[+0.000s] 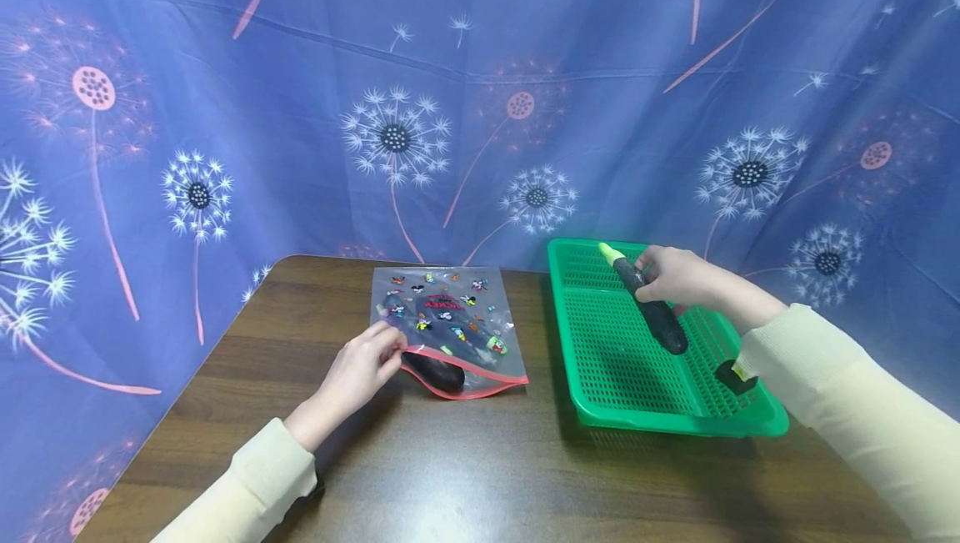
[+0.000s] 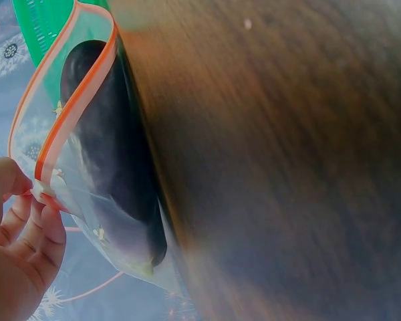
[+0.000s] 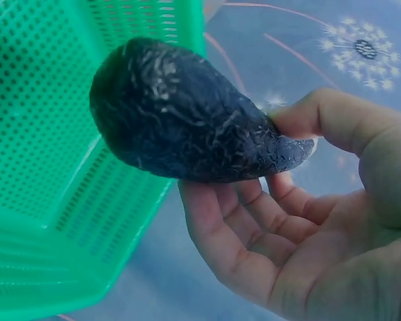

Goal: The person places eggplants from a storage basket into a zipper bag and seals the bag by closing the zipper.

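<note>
My left hand [image 1: 367, 359] pinches the red-edged mouth of a clear zip bag [image 1: 487, 284] printed with cartoon figures. The mouth gapes, and a dark purple eggplant [image 1: 438, 373] lies inside; in the left wrist view the eggplant [image 2: 113, 154] shows through the plastic, its green stem end deeper in the bag. Over the green plastic basket [image 1: 573, 359], my right hand [image 1: 675, 276] holds a long, dark, wrinkled vegetable with a light green tip [image 1: 648, 305]. Thumb and fingers grip this vegetable [image 3: 180, 114] near its narrow end in the right wrist view.
The basket stands on the right of the brown wooden table [image 1: 420, 476], with perforated walls and floor. Behind the table hangs a blue curtain [image 1: 300, 109] with a dandelion print. Light green bits [image 1: 496, 345] show through the bag.
</note>
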Demonstrator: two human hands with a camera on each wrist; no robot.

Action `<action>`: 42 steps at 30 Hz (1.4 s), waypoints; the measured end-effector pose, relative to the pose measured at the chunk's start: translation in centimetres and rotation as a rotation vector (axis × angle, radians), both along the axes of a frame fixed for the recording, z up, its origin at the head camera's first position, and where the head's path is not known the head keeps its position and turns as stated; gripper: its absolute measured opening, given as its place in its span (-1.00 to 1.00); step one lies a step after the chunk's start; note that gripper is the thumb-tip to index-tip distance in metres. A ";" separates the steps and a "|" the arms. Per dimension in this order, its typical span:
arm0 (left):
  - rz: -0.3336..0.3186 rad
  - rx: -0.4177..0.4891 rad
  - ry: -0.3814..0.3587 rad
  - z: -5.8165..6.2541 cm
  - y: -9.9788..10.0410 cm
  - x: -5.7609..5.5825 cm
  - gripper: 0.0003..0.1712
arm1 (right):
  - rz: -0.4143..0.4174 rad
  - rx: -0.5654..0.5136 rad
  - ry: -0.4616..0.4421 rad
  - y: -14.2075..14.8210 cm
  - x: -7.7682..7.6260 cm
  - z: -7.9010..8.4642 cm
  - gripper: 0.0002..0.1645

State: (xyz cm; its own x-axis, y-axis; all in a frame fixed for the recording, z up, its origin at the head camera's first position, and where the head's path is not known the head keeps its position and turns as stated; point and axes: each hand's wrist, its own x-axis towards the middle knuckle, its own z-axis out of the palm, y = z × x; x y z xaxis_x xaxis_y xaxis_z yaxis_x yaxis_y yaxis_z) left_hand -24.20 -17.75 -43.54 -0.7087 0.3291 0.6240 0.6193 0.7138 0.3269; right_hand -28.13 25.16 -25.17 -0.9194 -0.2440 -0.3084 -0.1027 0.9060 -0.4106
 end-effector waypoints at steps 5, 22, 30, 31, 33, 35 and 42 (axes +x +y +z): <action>0.007 0.000 -0.006 -0.1 0.0 0.0 -0.80 | 0.027 -0.007 0.048 -0.6 0.7 0.7 -0.34; 0.004 -0.002 0.005 -0.1 0.1 -0.1 -0.79 | 0.095 -0.123 0.245 -4.7 4.7 -0.1 -0.49; 0.008 -0.004 -0.007 0.1 0.2 -0.1 -0.79 | 0.130 -0.214 0.215 -6.8 5.4 -1.8 -0.52; 0.009 -0.003 -0.010 0.1 0.2 -0.1 -0.79 | 0.136 -0.213 0.220 -7.0 5.4 -2.0 -0.52; 0.011 -0.002 -0.012 0.1 0.3 -0.1 -0.79 | 0.146 -0.215 0.228 -7.6 5.6 -2.4 -0.52; 0.011 -0.001 -0.014 0.1 0.3 -0.1 -0.79 | 0.160 -0.236 0.229 -8.1 5.8 -2.8 -0.52; 0.006 -0.003 -0.016 0.0 0.3 -0.1 -0.78 | 0.173 -0.317 0.215 -10.1 6.2 -4.4 -0.57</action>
State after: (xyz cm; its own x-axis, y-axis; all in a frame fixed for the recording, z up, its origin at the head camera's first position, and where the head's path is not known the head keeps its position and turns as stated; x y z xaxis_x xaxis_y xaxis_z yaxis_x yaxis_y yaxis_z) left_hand -24.31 -17.48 -43.54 -0.7204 0.3268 0.6117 0.6101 0.7181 0.3348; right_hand -21.89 15.04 -29.54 -0.8918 -0.4525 0.0009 -0.3559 0.7002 -0.6189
